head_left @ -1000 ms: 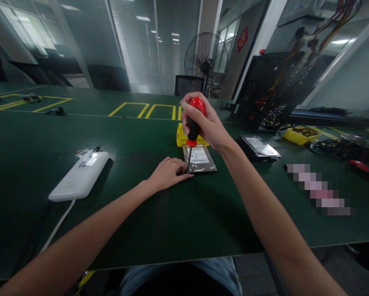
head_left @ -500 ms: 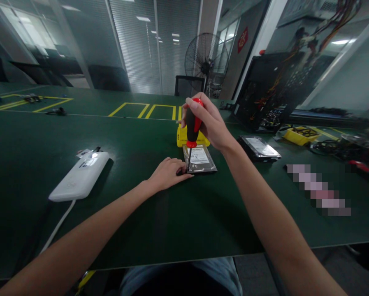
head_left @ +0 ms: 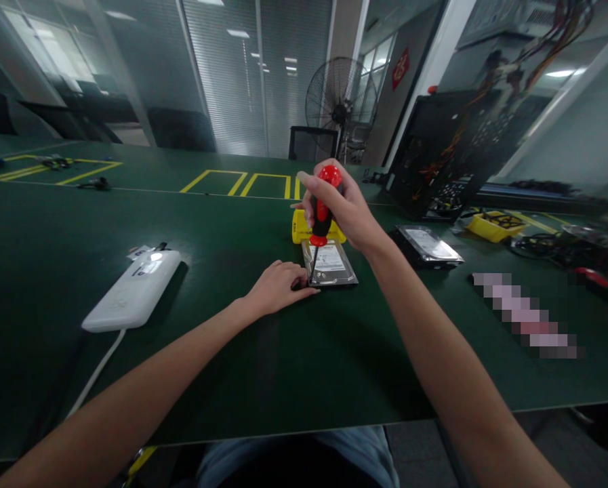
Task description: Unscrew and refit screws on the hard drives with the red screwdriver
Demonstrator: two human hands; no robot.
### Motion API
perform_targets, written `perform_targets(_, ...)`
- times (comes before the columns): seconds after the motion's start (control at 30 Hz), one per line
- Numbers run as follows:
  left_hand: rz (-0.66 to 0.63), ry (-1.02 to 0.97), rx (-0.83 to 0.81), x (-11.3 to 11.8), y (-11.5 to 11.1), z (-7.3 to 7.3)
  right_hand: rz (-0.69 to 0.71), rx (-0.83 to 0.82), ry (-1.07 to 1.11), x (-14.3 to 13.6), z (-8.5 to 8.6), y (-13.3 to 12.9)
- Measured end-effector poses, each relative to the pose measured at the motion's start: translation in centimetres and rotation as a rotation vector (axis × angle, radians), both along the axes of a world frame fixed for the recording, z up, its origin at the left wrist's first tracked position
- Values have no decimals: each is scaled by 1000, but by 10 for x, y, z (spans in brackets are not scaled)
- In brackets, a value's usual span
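Note:
A silver hard drive [head_left: 333,266] with a white label lies flat on the green table [head_left: 222,379]. My right hand [head_left: 338,200] is wrapped round the red and black handle of a screwdriver [head_left: 320,229], whose thin shaft slants down to the drive's near left corner. At that same corner, my left hand [head_left: 279,286] grips the drive's left edge, with the thumb along the front edge. Just behind the drive stands a yellow box [head_left: 300,227], partly hidden by my right hand.
Right of the drive lies a second hard drive [head_left: 428,245]. Farther right are a yellow tray [head_left: 491,227], cables and a blurred-out strip [head_left: 524,315]. An open computer case [head_left: 426,152] stands behind. A white power bank [head_left: 133,290] with a cable lies left.
My right hand has turned on the screwdriver, and the handle now leans slightly more to the right. My left hand and the drive have stayed in place.

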State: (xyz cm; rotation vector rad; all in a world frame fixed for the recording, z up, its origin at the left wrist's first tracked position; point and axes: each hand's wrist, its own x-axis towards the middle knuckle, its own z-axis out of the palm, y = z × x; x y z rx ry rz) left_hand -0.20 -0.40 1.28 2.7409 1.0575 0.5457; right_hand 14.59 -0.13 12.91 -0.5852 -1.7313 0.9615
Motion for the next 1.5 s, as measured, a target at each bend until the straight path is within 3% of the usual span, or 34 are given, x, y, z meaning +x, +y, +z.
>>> perform_targets(0.37, -4, 1, -20, -1, 1, -1, 38, -26, -34, 8, 1, 4)
perform_targets(0.87, -17, -1, -19, -2, 1, -2, -145, 64, -98, 9, 0, 6)
perform_targets(1.07, -17, -11, -19, -2, 1, -1, -344, 60, 114, 22, 1, 21)
perform_targets(1.3, -35, -15, -12, -4, 0, -2, -703, -146, 198, 77, 0, 44)
perform_targets(1.37, -33, -14, -17, -4, 0, -2, -756, -244, 154, 98, -10, 51)
perform_targets(1.5, -35, -18, -51, -4, 0, -1, -813, -565, -250, 134, -47, 63)
